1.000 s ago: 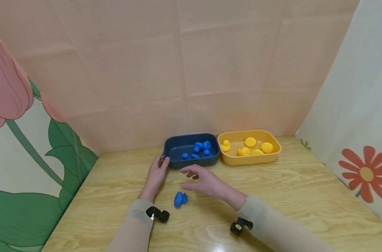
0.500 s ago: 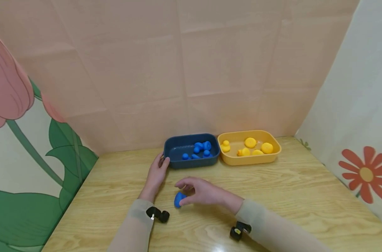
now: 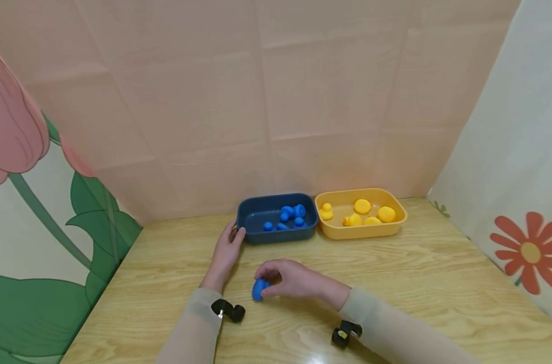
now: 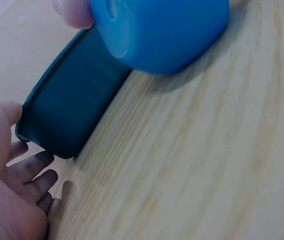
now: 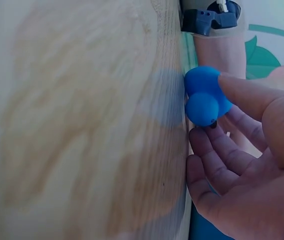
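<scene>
A blue rubber duck (image 3: 259, 289) lies on its side on the table, in front of the dark blue tray (image 3: 276, 236). My right hand (image 3: 290, 279) pinches it between thumb and fingers; the right wrist view shows the thumb on the body of the duck (image 5: 203, 107) and its small dark beak near the fingertips. At the tray's left end my left hand (image 3: 226, 250) grips the corner, thumb at the rim and fingers along the outer wall. In the left wrist view the duck (image 4: 161, 35) looms large in front of the tray (image 4: 77, 95).
Several blue toys (image 3: 288, 212) lie inside the dark blue tray. Against its right side stands a yellow tray (image 3: 362, 232) with several yellow ducks (image 3: 353, 219). Both trays are near the back wall (image 3: 203, 126) on a wood-grain table (image 3: 439, 283).
My right hand has come down and toward me from near the tray's front to the blue duck and closed its fingers on it. My left hand has stayed at the tray.
</scene>
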The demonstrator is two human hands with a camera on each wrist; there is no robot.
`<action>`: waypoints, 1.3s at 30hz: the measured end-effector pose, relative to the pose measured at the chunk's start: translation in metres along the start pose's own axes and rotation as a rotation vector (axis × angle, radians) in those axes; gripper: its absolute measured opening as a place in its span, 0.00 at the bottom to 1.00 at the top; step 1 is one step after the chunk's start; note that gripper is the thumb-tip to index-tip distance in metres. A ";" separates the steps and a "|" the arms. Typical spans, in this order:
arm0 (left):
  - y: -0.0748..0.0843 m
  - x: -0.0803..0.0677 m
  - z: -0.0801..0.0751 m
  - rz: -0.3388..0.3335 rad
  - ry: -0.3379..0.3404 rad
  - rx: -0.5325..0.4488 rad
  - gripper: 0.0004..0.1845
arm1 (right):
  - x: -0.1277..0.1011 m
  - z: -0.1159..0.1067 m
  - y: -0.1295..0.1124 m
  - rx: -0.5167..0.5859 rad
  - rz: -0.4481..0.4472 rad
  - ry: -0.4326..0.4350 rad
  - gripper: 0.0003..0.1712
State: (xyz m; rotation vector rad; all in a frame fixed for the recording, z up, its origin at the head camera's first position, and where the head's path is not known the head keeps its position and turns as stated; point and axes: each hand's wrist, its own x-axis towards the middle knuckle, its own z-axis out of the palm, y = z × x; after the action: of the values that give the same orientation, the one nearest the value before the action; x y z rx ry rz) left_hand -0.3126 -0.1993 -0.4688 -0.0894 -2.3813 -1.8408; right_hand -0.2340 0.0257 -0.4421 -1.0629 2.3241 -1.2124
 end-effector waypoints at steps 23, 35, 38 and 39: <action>0.001 -0.002 0.002 -0.007 0.004 0.012 0.39 | -0.006 -0.018 -0.005 -0.076 0.069 0.177 0.17; 0.002 -0.003 0.000 0.000 -0.007 0.008 0.37 | -0.006 -0.046 -0.013 -0.063 0.065 0.318 0.18; 0.001 -0.002 0.000 -0.003 -0.009 0.011 0.37 | -0.005 -0.050 -0.014 -0.061 0.070 0.352 0.19; 0.001 -0.002 0.000 -0.003 -0.010 0.010 0.37 | -0.004 -0.052 -0.014 -0.066 0.068 0.367 0.19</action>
State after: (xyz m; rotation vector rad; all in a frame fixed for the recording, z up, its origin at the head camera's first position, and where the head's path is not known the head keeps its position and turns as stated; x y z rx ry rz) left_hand -0.3105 -0.1991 -0.4677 -0.0943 -2.3986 -1.8344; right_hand -0.2543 0.0534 -0.4005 -0.8281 2.6643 -1.4119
